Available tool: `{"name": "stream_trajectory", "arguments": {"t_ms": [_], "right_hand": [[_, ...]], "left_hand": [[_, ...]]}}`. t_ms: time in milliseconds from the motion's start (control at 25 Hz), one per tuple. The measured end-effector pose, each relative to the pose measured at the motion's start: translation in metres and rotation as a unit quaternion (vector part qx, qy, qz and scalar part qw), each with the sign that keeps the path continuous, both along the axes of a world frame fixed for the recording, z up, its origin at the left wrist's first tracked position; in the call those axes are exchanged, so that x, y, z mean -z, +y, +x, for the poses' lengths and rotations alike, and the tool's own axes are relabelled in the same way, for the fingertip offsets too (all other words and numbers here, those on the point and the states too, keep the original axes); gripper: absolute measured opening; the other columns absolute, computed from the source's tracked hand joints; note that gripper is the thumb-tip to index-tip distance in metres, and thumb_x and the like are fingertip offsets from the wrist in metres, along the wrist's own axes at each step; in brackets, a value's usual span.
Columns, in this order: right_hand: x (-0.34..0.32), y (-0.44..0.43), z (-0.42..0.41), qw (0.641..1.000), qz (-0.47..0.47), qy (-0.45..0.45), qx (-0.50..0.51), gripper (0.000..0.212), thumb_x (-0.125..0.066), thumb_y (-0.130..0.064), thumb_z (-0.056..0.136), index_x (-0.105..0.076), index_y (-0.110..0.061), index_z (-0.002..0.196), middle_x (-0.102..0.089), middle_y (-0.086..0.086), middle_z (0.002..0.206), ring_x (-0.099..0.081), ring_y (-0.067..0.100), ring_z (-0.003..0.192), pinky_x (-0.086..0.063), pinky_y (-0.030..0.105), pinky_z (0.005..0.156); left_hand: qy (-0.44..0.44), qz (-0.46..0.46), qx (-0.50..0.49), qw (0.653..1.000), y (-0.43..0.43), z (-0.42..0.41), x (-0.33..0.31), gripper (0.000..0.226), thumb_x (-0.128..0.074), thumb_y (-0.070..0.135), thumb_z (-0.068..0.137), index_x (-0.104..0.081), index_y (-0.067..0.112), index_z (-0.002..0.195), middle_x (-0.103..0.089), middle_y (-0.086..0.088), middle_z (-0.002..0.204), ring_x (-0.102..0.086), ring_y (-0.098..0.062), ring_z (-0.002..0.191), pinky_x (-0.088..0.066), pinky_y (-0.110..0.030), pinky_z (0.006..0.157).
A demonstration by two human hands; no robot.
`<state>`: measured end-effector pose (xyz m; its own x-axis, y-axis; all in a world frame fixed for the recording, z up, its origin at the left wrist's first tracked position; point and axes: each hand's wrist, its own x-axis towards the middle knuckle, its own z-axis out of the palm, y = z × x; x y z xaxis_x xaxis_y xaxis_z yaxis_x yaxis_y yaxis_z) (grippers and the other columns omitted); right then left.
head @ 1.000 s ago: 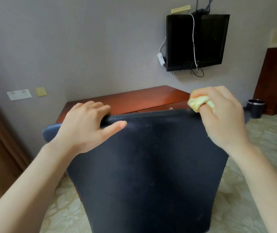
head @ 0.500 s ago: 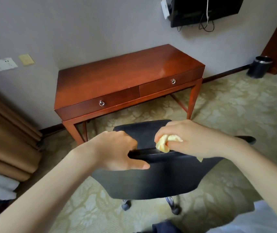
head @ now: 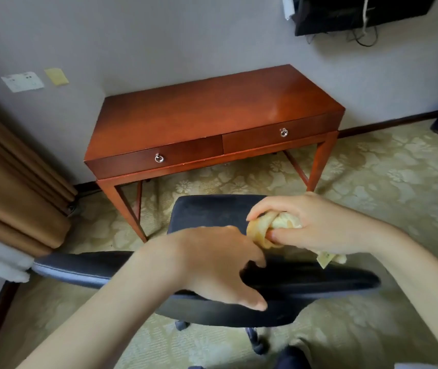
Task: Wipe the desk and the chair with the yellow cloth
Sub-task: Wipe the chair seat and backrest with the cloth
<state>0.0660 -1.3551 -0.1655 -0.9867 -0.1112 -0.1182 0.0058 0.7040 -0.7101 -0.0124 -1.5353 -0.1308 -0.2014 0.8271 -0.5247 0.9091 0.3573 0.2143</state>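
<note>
Carpet (head: 388, 177) with a pale floral pattern covers the floor below a grey wall (head: 159, 35). One desk (head: 212, 110), with two drawers (head: 252, 141), stands against that wall, and one chair (head: 319, 283) stands before it. Your left hand (head: 212, 265) curls over the top edge of the chair's back. Your right hand (head: 319, 225) clenches the one yellow cloth (head: 265, 227), bunched, just above that edge.

Patterned carpet (head: 372, 182) bears desk (head: 212, 110) and chair (head: 305, 283).
</note>
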Motion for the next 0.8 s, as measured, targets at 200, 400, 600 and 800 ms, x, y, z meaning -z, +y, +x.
{"name": "stream_trajectory", "arguments": {"t_ms": [200, 400, 600, 800], "right_hand": [[-0.014, 0.079, -0.013, 1.000, 0.006, 0.008, -0.022, 0.023, -0.055, -0.046, 0.072, -0.047, -0.047, 0.093, -0.066, -0.013, 0.091, -0.055, 0.006, 0.059, -0.045, 0.020, 0.049], [-0.031, 0.126, -0.012, 0.998, 0.000, 0.017, -0.054, 0.019, -0.061, -0.038, 0.076, -0.051, -0.043, 0.092, -0.065, -0.013, 0.084, -0.050, 0.005, 0.049, -0.041, 0.020, 0.045], [-0.030, 0.140, 0.006, 0.998, -0.023, 0.015, -0.063, 0.019, -0.063, -0.033, 0.080, -0.052, -0.042, 0.093, -0.064, -0.018, 0.087, -0.056, 0.024, 0.058, -0.048, 0.034, 0.051], [-0.021, 0.147, 0.024, 0.999, -0.029, 0.013, -0.041, 0.018, -0.062, -0.032, 0.081, -0.052, -0.042, 0.092, -0.065, -0.015, 0.087, -0.052, 0.010, 0.055, -0.048, 0.027, 0.053]], "left_hand": [[0.011, 0.010, 0.009, 1.000, 0.090, 0.031, 0.010, 0.049, -0.061, 0.060, 0.080, -0.056, 0.027, 0.116, -0.057, 0.010, 0.089, -0.056, -0.016, 0.086, -0.046, -0.031, 0.063], [0.090, 0.023, 0.061, 0.994, 0.149, 0.056, 0.014, 0.031, -0.065, 0.044, 0.083, -0.063, 0.014, 0.087, -0.046, 0.003, 0.065, -0.052, -0.021, 0.066, -0.040, -0.029, 0.053], [0.110, 0.020, 0.086, 0.990, 0.157, 0.060, 0.011, 0.042, -0.062, 0.039, 0.084, -0.036, 0.019, 0.057, -0.039, 0.003, 0.057, -0.038, -0.015, 0.052, -0.032, -0.028, 0.049], [0.161, 0.051, 0.110, 0.980, 0.162, 0.066, 0.012, 0.042, -0.055, 0.033, 0.087, -0.030, 0.019, 0.056, -0.036, 0.004, 0.054, -0.033, -0.014, 0.047, -0.021, -0.027, 0.046]]}}
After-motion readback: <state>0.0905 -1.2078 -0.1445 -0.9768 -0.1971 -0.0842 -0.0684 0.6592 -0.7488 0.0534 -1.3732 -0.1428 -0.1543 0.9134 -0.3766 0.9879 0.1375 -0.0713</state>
